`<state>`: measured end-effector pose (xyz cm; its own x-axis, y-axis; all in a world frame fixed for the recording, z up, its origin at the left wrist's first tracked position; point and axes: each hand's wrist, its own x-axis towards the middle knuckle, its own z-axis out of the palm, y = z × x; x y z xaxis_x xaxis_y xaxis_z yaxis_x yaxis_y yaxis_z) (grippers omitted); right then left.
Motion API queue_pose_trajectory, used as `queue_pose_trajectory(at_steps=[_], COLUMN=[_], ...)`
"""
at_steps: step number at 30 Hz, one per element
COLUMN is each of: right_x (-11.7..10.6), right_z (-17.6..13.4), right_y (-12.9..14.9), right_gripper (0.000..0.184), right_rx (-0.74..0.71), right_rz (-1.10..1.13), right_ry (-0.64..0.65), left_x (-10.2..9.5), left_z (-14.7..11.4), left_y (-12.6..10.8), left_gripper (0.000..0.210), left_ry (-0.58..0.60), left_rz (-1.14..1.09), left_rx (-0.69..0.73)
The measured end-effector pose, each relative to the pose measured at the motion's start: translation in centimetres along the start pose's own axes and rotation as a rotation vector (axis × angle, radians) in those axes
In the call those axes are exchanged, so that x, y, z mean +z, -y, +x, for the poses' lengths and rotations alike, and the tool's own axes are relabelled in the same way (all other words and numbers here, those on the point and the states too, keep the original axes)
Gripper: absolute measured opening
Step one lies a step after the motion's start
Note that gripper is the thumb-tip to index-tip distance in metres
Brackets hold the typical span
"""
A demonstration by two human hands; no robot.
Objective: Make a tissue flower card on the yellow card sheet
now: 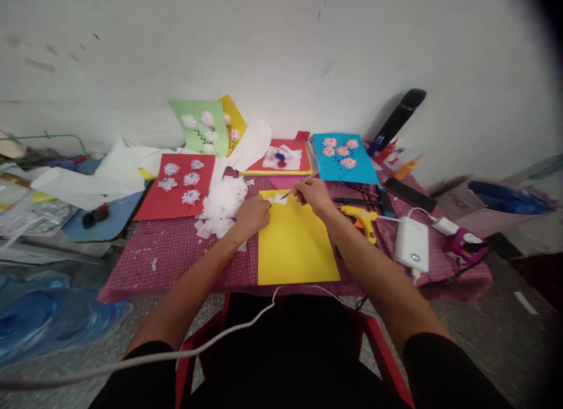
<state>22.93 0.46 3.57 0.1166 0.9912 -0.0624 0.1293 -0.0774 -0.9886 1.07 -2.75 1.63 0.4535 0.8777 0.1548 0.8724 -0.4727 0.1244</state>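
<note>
A yellow sheet of paper (299, 239) lies in front of me on the checked tablecloth. My left hand (255, 214) rests at its upper left edge with fingers curled in; whatever they pinch is hidden. Close to those fingertips, a small white paper piece (280, 199) lies on the sheet. My right hand (313, 196) grips a thin pencil-like stick (290, 193), its tip slanting down to the white piece. Left of the sheet is a heap of white tissue paper pieces (223, 201), close beside my left hand.
Red (176, 186), green (197, 125) and blue (345, 157) sheets carry tissue flowers. Behind the yellow sheet, paint-stained tissue (281, 157) lies on a red sheet. At right are a yellow glue gun (363, 220), a white power bank (412, 243) and a black phone (410, 193). A white cable (229, 330) crosses my lap.
</note>
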Motion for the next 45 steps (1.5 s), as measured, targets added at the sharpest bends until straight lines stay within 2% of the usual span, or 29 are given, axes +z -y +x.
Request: queue_pose_trajectory(at_steps=[4,11,25,28,36,38,41,45], right_x=[0.6,2.2,2.6,2.6,3.3,3.3,2.9,2.0], right_z=[-0.1,-0.2,-0.8,-1.0,-1.0,-1.0,-1.0,-1.1], right_y=[-0.6,-1.5,-1.0,-0.8,0.2,0.4,0.4,0.0], right_gripper=[0.024,0.025,0.023,0.023,0.027,0.028,0.027,0.024], right_rx=[0.006,-0.030,-0.095,-0.134,-0.314,-0.308,-0.223,-0.142], right_rz=[-0.056,-0.167,-0.290,-0.342,-0.651,-0.645,-0.513,-0.334], right_ry=[0.049,0.049,0.038,0.038,0.014,0.036,0.059,0.021], left_x=[0.2,0.5,0.7,0.6,0.4,0.4,0.3,0.3], left_z=[0.3,0.6,0.6,0.5,0.5,0.5,0.5,0.4], left_y=[0.0,0.4,0.3,0.3,0.1,0.1,0.1,0.0], left_gripper=[0.025,0.023,0.027,0.029,0.032,0.033,0.033,0.033], left_ry=[-0.004,-0.007,-0.016,-0.012,-0.007,-0.009,-0.013,-0.027], left_rz=[-0.016,-0.061,-0.079,-0.084,-0.106,-0.106,-0.099,-0.098], left_rx=[-0.022,-0.027,-0.022,-0.031,-0.052,-0.053,-0.058,-0.069])
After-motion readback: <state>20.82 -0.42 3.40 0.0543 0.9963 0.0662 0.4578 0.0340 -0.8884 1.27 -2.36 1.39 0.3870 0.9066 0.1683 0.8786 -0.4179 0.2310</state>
